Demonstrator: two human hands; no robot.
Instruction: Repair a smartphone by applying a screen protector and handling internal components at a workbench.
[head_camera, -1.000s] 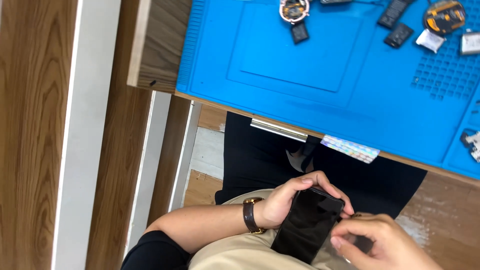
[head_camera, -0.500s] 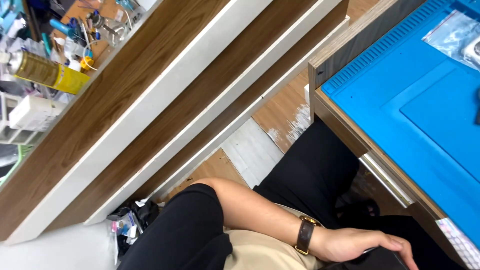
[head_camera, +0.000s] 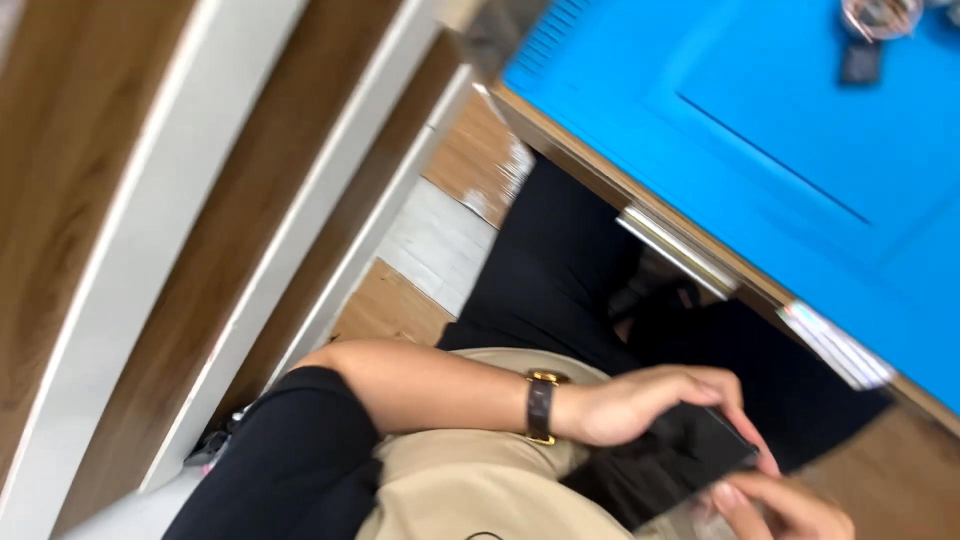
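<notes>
In the head view, blurred by motion, the person's left hand (head_camera: 640, 405) sits in the lower right of the frame, its fingers curled over the top edge of a flat black device (head_camera: 660, 465) that lies slanted across the lap, and a dark watch with a gold buckle (head_camera: 541, 407) shows on that wrist. The right hand (head_camera: 775, 505) enters at the bottom right corner, only partly in frame, with its thumb and a fingertip pressed against the lower right end of the same device, so both hands grip it between them. The device rests over beige clothing (head_camera: 480, 490) at the bottom centre, and a black sleeve (head_camera: 290, 455) covers the left upper arm at lower left. A bright blue work mat (head_camera: 780, 150) fills the upper right, lying on a wooden desk with a metal drawer handle (head_camera: 675, 250) under its edge. A small round part and a dark square piece (head_camera: 860, 60) lie on the mat near the top right corner, too blurred to tell further
</notes>
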